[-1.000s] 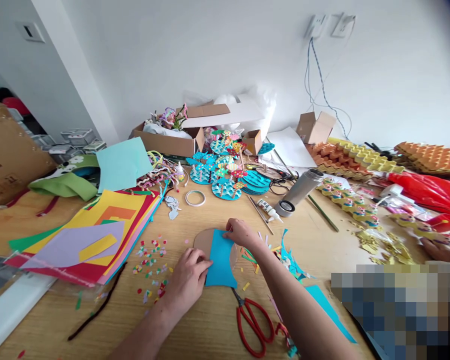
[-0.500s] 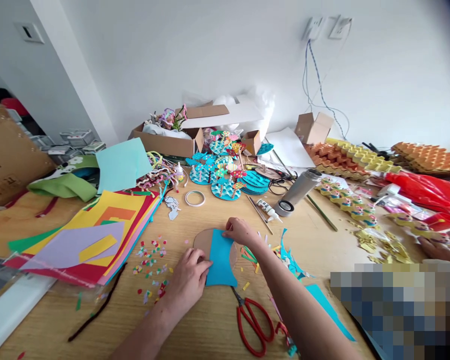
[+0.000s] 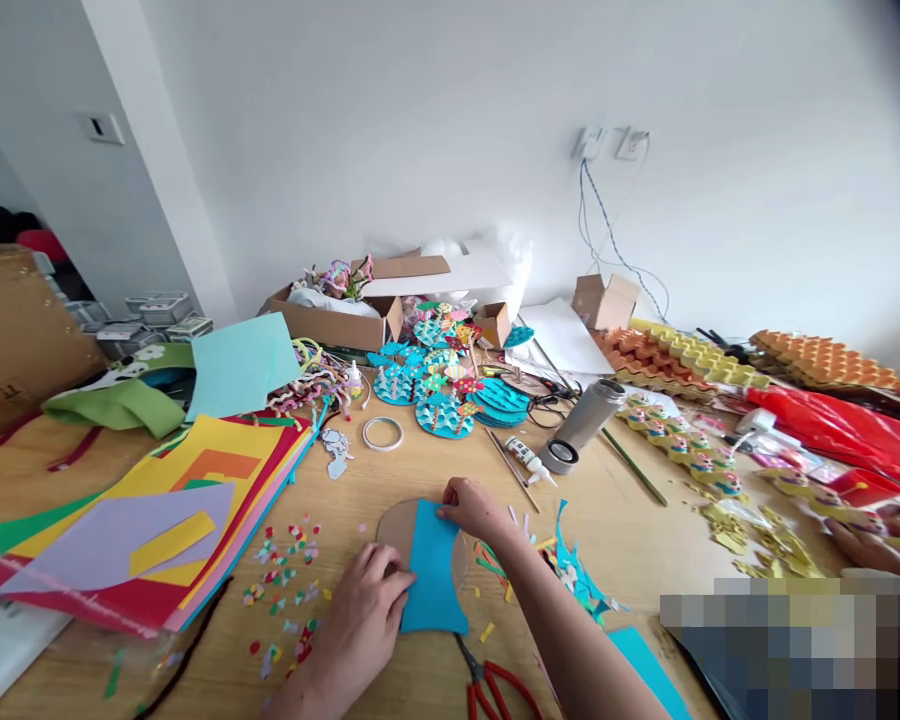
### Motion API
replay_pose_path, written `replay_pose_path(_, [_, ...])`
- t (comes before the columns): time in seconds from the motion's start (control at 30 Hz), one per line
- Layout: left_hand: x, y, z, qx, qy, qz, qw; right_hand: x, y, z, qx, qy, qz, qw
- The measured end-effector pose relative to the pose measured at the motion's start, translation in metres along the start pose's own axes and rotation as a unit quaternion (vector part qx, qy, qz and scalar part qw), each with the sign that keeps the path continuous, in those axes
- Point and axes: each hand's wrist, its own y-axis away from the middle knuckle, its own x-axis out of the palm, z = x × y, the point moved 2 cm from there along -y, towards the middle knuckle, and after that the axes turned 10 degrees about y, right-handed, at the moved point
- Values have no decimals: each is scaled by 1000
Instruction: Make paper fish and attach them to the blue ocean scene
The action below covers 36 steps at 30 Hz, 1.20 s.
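A piece of blue paper (image 3: 433, 575) with curved right and lower edges lies over a brown cardboard disc (image 3: 396, 522), whose rim shows on both sides. My left hand (image 3: 367, 615) is closed at the paper's left edge, thumb and forefinger on it. At the paper's upper right edge, my right hand (image 3: 474, 508) pinches it, fingers bent together. Red-handled scissors (image 3: 487, 682) lie just below, their tip by the paper's lower edge. Blue paper scraps (image 3: 574, 560) and a larger blue strip (image 3: 649, 670) are right of my right forearm.
Confetti bits (image 3: 289, 570) and stacked coloured sheets (image 3: 187, 510) are on the left. Behind stand a tape roll (image 3: 382, 447), a glue bottle (image 3: 525, 455), a metal flask (image 3: 591, 415) and blue fish decorations (image 3: 442, 400). Another person's hand (image 3: 870, 545) is at far right.
The camera view has tilted up, so the table things sit lower in the picture. Both hands stay on the blue paper, with little visible movement over the disc.
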Motion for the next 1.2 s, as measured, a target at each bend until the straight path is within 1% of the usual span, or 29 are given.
replay_pose_path(0.17, [2,1,2,-8,0,22,1000,0,2,1,0,-2,-13,1000])
replay_pose_path(0.33, [3,1,6,-17,17,24,999,3,0,-1,2,7,-19,1000])
replay_pose_path(0.5, [1,0,3,-19,1,32,999,1,1,0,-2,19,-22,1000])
replay_pose_path(0.57, [0,0,0,-14,-4,26,1000,-3,5,4,-8,28,-37,999])
replay_pose_path(0.7, [-2,0,-3,-4,-9,14,1000,-13,26,16,-29,42,-99,994])
replay_pose_path(0.77, [-2,0,-3,-5,-10,13,1000,-13,43,22,-44,42,-112,992])
replay_pose_path(0.83, [-2,1,-3,-4,-11,10,1000,-7,61,29,-67,46,-107,991])
replay_pose_path(0.9, [-2,1,-2,-4,-9,5,1000,4,78,34,-94,65,-93,989])
replay_pose_path(0.97, [-1,1,-2,-7,-4,1,1000,16,89,37,-100,91,-71,988])
replay_pose_path(1.07, [-1,0,-1,-8,-4,-1,1000,28,96,38,-97,111,-42,988])
replay_pose_path(1.2, [-1,-1,3,16,-13,-1,1000,29,98,37,-90,96,-33,991])
